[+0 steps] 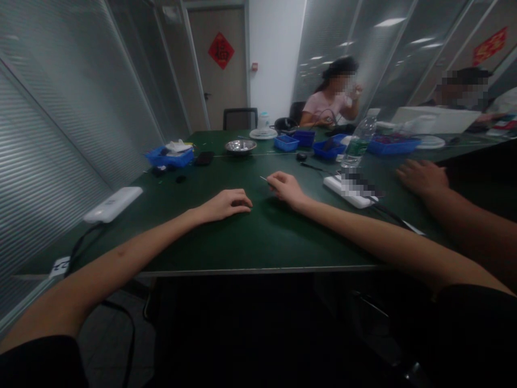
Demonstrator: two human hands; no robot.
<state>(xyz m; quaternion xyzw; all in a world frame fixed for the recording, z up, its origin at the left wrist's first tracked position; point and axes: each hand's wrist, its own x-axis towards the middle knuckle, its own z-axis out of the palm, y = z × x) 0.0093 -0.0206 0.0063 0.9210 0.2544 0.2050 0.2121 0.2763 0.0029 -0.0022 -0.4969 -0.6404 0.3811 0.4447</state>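
My left hand (228, 206) rests near the middle of the green tabletop (226, 242), its fingers loosely bent and the thumb apart from them. Nothing shows in it. Across from it, my right hand (286, 188) pinches a thin, pale metallic rod (264, 179) between thumb and fingertips. The rod's tip points to the left, away from the fingers; its other end is hidden in the grip, so its kind is unclear. A small gap of tabletop lies between the two hands.
A steel bowl (240, 147) stands beyond my hands. Blue trays (286, 143) line the far side; another blue tray (169, 157) sits left. White power strips (115, 205) flank me. At right are a water bottle (358, 143) and another person's hand (423, 177).
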